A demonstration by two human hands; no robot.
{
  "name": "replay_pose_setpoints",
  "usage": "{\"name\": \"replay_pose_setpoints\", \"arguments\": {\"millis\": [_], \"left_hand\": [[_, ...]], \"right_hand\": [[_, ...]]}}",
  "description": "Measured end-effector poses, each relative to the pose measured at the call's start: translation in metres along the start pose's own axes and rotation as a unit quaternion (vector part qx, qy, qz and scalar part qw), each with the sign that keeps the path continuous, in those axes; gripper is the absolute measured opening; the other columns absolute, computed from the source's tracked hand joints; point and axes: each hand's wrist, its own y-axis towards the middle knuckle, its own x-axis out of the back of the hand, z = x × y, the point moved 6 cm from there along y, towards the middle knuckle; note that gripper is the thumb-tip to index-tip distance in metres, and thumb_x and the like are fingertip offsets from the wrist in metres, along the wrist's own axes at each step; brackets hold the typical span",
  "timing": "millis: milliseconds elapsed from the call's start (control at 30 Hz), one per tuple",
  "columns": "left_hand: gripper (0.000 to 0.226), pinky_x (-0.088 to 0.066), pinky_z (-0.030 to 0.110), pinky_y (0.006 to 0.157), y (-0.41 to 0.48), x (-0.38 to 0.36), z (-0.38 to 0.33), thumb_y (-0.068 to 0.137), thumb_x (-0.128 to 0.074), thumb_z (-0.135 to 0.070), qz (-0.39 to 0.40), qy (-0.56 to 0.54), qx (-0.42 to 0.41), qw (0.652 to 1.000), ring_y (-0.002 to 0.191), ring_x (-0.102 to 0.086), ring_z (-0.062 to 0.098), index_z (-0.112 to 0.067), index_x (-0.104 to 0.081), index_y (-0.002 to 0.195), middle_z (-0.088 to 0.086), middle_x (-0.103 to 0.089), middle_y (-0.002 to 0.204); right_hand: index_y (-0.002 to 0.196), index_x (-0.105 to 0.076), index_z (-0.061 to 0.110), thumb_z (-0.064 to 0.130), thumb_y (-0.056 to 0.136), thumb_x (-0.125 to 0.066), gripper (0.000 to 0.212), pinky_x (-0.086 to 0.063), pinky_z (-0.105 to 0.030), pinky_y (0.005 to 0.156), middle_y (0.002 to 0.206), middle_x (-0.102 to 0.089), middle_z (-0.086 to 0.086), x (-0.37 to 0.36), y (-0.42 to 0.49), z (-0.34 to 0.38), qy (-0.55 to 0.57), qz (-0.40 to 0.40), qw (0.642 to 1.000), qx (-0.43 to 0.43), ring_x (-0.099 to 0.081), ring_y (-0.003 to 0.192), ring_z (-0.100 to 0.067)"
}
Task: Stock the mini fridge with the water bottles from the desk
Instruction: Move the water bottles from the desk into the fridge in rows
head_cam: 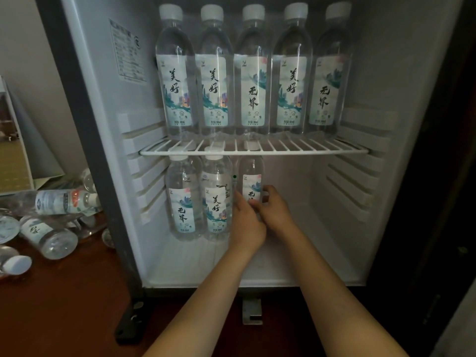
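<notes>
The mini fridge stands open in front of me. Several labelled water bottles stand in a row on its white wire shelf. Below, two bottles stand at the left of the lower compartment. A third bottle stands upright beside them, and both hands reach in around its lower half. My left hand wraps it from the left. My right hand curls round it from the right, thumb on the label. The bottle's base is hidden behind my hands.
On the dark wooden desk left of the fridge lie several more water bottles on their sides. The fridge's grey frame edge separates them from the interior. The right part of the lower compartment holds nothing. A dark fridge door stands at the right.
</notes>
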Motion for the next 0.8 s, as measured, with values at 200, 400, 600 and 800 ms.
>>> {"name": "replay_pose_setpoints", "arguments": {"millis": [200,400,600,800], "left_hand": [[0.083,-0.023,0.039,0.115,0.001,0.002,-0.001,0.085,-0.044,0.003,0.010,-0.013,0.020,1.000,0.141,-0.023,0.030,-0.003,0.012,0.146,0.021,-0.020,0.152],[0.085,-0.021,0.038,0.116,-0.005,0.000,-0.006,0.085,-0.046,0.003,0.046,0.000,0.032,0.998,0.141,-0.020,0.030,0.000,0.015,0.144,0.022,-0.015,0.153],[0.075,-0.019,0.028,0.112,-0.027,0.007,-0.010,0.087,-0.038,0.006,0.078,0.004,0.024,0.997,0.141,-0.020,0.027,-0.002,0.006,0.147,0.018,-0.014,0.154],[0.072,-0.005,0.011,0.104,-0.065,0.033,-0.007,0.087,-0.033,0.010,0.090,0.021,-0.044,0.995,0.145,-0.005,0.017,-0.009,0.000,0.149,0.009,-0.003,0.157]], "right_hand": [[0.111,-0.041,0.009,0.012,0.086,-0.064,0.033,-0.046,-0.046,0.096,0.116,-0.060,-0.015,-0.007,0.000,-0.004,0.032,0.026,0.999,0.011,-0.059,0.108,-0.029],[0.111,-0.039,0.006,0.017,0.084,-0.068,0.041,-0.046,-0.044,0.095,0.111,-0.060,-0.013,-0.006,0.002,-0.005,0.031,0.031,0.999,0.012,-0.060,0.105,-0.027],[0.114,-0.042,0.011,0.018,0.086,-0.066,0.038,-0.046,-0.042,0.097,0.117,-0.060,-0.009,-0.012,0.001,-0.004,0.039,0.062,0.997,0.000,-0.059,0.108,-0.024],[0.141,-0.026,0.002,0.019,0.092,-0.057,0.060,-0.041,-0.037,0.102,0.136,-0.049,-0.015,-0.011,-0.013,-0.009,0.035,0.054,0.997,-0.044,-0.052,0.120,-0.028]]}}
